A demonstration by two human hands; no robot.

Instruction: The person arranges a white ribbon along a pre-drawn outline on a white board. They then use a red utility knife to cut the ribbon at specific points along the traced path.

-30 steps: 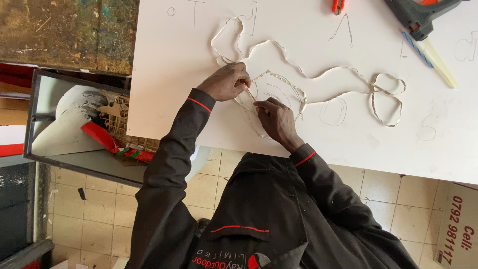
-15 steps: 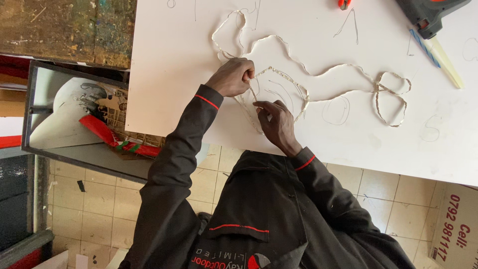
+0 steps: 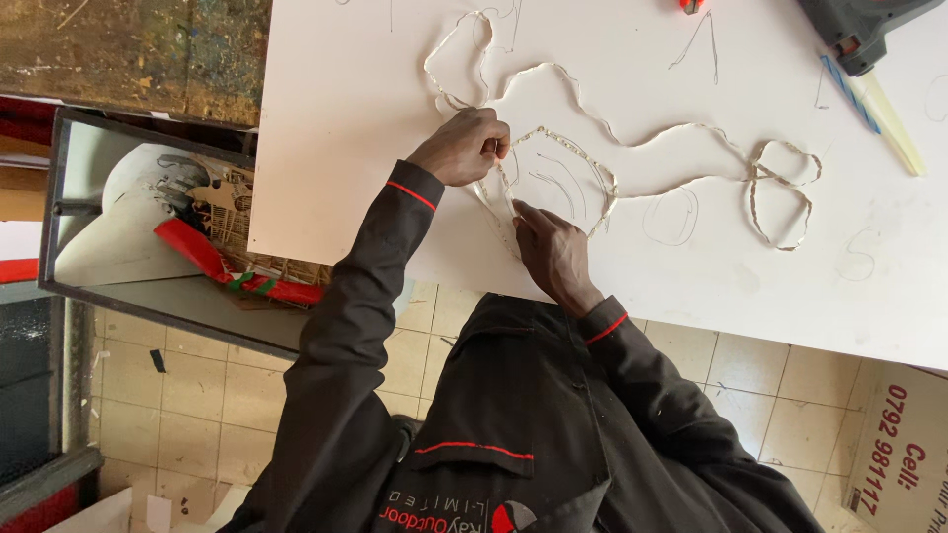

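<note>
A thin pale strip (image 3: 632, 148) winds in loops across the white board (image 3: 346, 118), its near end by the board's lower edge. The left hand (image 3: 464, 146) is closed, pinching it; the right hand (image 3: 553, 252) presses fingertips onto it. A glue gun (image 3: 859, 30) lies at the far right corner beside a pale stick (image 3: 894, 123). A metal tray (image 3: 148, 237) sits past the board's left edge.

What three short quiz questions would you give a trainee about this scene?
1. True or false: the left hand and the right hand both touch the strip on the white board.
2. Where does the glue gun lie? A: on the board, at the top right of the view. B: on the tiled floor. C: in the left hand.
3. What colour is the trim on the dark sleeves?
Key: 1 true; 2 A; 3 red.
</note>
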